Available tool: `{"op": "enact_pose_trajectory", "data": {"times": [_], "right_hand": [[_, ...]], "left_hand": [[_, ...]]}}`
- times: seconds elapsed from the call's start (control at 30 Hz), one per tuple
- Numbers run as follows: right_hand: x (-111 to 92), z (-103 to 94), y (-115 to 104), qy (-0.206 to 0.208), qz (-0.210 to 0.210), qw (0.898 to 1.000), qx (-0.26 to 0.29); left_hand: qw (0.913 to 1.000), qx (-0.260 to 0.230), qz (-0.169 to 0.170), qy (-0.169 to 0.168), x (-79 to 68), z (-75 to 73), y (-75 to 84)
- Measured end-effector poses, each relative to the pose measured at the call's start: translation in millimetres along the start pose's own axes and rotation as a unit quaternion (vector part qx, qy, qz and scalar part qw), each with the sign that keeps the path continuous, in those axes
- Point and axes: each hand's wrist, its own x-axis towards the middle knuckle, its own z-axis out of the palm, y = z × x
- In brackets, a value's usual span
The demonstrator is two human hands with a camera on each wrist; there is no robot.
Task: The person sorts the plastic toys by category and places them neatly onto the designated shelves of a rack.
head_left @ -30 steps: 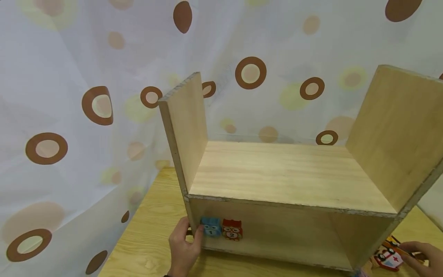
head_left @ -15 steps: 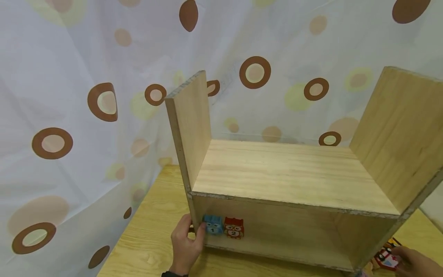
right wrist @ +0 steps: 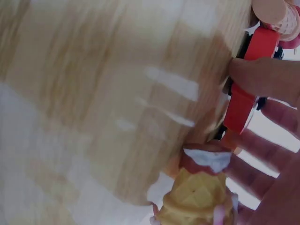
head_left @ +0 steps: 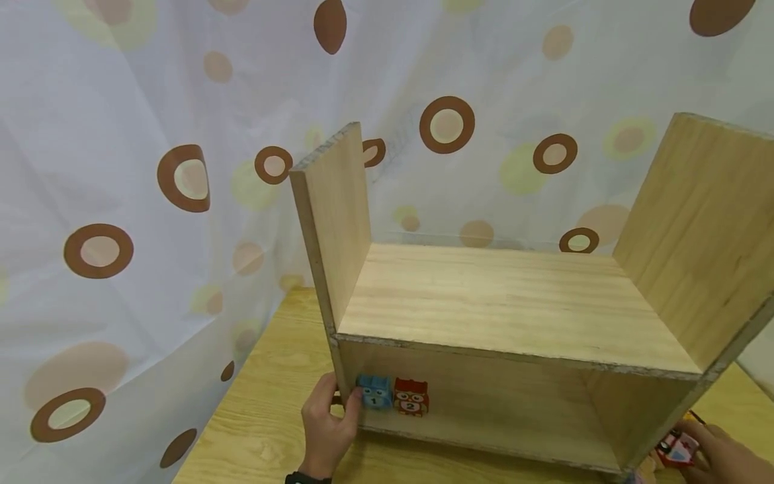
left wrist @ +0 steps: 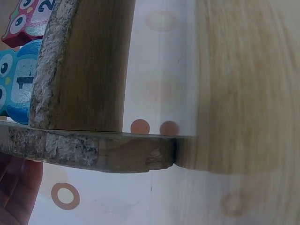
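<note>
My left hand (head_left: 329, 423) grips the left upright of a wooden shelf (head_left: 514, 302), fingers outside and thumb inside. The thumb reaches the left edge of a blue owl block (head_left: 376, 393) marked 1. Right beside that, a red owl block (head_left: 412, 398) marked 2 stands in the lower compartment. In the left wrist view, the shelf edge partly covers both blocks. Outside the shelf's right end, my right hand (head_left: 722, 454) holds a red toy ambulance (head_left: 680, 454). In the right wrist view, the thumb presses one side of the ambulance (right wrist: 241, 108) and fingers lie behind it.
Ice-cream-cone-like toys, one yellow (right wrist: 197, 192) and one pinkish (right wrist: 276, 14), lie close to the right hand. A yellow-orange toy (head_left: 689, 418) shows behind it. The wood-grain table (head_left: 242, 410) extends left of the shelf, and a dotted sheet (head_left: 254, 81) hangs behind.
My right hand has moved left onto the toy ambulance and taken hold of it. The left hand keeps its place on the shelf, and the head view has shifted slightly.
</note>
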Motion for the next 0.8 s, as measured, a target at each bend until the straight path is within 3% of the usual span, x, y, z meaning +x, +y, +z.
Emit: {"op": "enact_pose_trajectory", "data": {"times": [0.1,0.23,0.5,0.67,0.8], "right_hand": [[0.8,0.6,-7.7,0.005,0.047,0.999,0.005],[4.0,-0.6,-13.3,-0.005,0.064,0.998,0.015],[4.0,0.7,-20.8,0.078,0.031,0.996,0.033],[-0.2,3.0,-25.7,0.124,0.047,0.991,0.010],[0.5,1.3,-28.1,0.132,0.051,0.990,-0.003]], "left_hand": [[0.9999,-0.003,-0.013,-0.008,-0.2,0.6,-0.7],[0.9999,-0.001,-0.009,-0.006,0.5,1.0,-0.3],[1.0000,0.006,-0.004,0.001,3.9,1.3,-0.1],[0.9999,0.011,-0.009,0.002,4.9,-0.1,-1.5],[0.9999,0.013,-0.011,-0.002,3.9,-0.5,-3.5]]}}
